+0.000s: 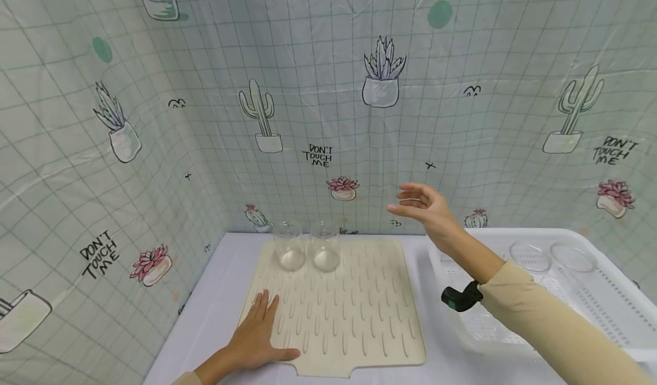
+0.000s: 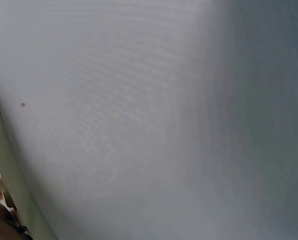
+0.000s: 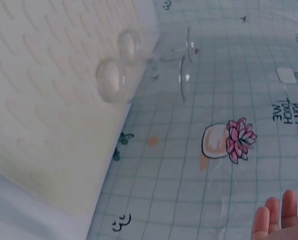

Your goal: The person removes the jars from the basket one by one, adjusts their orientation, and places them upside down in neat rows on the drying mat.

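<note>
Two clear glasses point(image 1: 290, 248) stand upright side by side at the back left of a cream ridged drying mat point(image 1: 359, 305). My left hand point(image 1: 255, 336) rests with spread fingers on the mat's front left part. Raised in the air above the mat's back right corner is my right hand point(image 1: 423, 205), its fingers loosely bent and nothing between them. In the right wrist view the same glasses point(image 3: 113, 80) show beyond the mat, and the fingertips of that hand point(image 3: 284, 220) peek in at the lower right.
A white perforated plastic basket point(image 1: 611, 305) stands at the right, with several clear glasses point(image 1: 531, 256) inside. My right forearm reaches over its near-left part. A patterned curtain point(image 1: 318, 117) hangs behind and along the left of the white table point(image 1: 205, 311).
</note>
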The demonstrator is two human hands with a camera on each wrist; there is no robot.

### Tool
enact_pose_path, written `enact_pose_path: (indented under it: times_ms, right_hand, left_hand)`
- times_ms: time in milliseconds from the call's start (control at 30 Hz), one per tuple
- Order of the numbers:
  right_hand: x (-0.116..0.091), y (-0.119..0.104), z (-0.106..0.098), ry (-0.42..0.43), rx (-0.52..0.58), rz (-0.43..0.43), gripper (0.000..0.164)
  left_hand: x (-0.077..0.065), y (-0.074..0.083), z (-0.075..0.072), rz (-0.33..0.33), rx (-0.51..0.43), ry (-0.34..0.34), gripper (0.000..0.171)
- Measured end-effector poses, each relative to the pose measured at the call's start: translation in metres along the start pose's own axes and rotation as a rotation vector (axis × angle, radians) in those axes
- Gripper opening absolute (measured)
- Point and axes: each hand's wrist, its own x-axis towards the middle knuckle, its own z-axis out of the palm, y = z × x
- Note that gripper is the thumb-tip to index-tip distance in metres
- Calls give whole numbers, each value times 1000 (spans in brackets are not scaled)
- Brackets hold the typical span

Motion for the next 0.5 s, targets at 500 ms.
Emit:
enact_pose_path:
  times_ms: [500]
  right_hand:
    - [-59, 0, -64, -12, -197, -50, 48]
  left_hand:
    - [-1, 0, 1, -5, -5, -8, 124]
